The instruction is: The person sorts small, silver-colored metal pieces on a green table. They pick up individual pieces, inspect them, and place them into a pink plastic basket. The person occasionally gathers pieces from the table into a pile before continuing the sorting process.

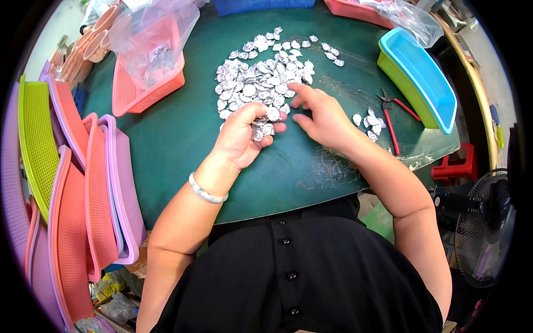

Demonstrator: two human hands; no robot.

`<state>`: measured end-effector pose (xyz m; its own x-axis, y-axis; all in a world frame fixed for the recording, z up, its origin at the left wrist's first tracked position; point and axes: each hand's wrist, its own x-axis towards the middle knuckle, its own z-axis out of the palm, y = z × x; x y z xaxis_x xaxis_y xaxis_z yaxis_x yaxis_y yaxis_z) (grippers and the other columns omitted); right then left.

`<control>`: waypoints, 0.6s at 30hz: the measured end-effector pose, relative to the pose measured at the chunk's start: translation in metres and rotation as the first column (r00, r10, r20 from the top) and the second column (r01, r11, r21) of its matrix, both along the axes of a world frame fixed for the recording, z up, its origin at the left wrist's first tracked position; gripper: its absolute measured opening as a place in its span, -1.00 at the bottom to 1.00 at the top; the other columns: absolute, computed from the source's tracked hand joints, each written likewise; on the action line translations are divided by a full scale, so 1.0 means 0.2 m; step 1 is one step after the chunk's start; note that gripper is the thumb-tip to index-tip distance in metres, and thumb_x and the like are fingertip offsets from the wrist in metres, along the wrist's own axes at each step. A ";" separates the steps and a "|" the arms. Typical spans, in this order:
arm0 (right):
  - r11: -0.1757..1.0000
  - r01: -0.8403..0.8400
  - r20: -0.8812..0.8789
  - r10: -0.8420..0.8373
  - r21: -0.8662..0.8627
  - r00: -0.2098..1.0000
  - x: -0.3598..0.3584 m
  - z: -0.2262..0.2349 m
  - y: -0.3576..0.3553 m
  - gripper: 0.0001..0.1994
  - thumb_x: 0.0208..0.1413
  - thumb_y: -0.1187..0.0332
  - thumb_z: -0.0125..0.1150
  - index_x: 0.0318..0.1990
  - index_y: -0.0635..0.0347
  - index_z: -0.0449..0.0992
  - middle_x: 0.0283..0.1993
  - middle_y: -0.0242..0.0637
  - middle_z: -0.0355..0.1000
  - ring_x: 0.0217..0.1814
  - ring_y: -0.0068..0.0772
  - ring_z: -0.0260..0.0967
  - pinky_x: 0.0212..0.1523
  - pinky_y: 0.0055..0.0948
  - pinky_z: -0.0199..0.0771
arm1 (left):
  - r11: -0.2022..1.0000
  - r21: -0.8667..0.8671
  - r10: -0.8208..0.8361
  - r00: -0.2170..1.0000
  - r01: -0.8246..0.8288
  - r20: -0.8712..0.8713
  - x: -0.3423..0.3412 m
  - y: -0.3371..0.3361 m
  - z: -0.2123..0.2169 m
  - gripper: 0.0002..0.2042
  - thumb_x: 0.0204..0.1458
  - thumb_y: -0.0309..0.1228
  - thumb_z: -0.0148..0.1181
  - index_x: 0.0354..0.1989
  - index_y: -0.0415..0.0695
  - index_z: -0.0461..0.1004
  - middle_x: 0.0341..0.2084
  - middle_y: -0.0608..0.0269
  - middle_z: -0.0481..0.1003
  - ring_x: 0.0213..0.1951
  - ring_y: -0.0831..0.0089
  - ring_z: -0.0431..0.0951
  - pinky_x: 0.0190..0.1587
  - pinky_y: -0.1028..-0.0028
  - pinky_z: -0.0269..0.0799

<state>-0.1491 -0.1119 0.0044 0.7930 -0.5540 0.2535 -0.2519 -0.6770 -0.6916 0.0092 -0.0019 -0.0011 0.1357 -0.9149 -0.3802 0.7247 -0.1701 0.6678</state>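
Note:
A broad pile of small silver rose-shaped pieces (261,77) lies on the green tabletop in front of me. Several more silver roses (262,130) are cupped in my left hand (237,133), its fingers curled around them and its thumb over the top. My right hand (319,115) is just right of it, at the pile's near right edge. Its index finger reaches toward the roses, with thumb and fingers apart and nothing visible between them. A small separate group of silver pieces (373,123) lies right of my right forearm, beside red-handled cutters (391,119).
A pink basket (125,97) with a clear plastic bag stands at the left. Stacked purple, pink and green baskets (100,188) crowd the left side. A blue and green basket (408,91) sits at the right edge, above a red stool (458,166) and a black fan (483,227).

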 end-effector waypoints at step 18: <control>0.978 -0.209 -0.028 0.209 0.008 0.977 -0.07 0.02 -0.06 -0.43 -0.20 0.62 0.19 0.08 0.12 0.29 -0.30 -0.30 0.43 -0.21 -0.20 0.34 -0.18 -0.31 0.37 | 0.999 -0.004 0.037 0.998 -0.036 0.052 0.00 0.00 0.00 -0.88 -0.05 -0.57 0.03 -0.31 -0.15 0.35 -0.47 0.20 0.42 -0.44 0.44 0.45 -0.62 0.63 0.26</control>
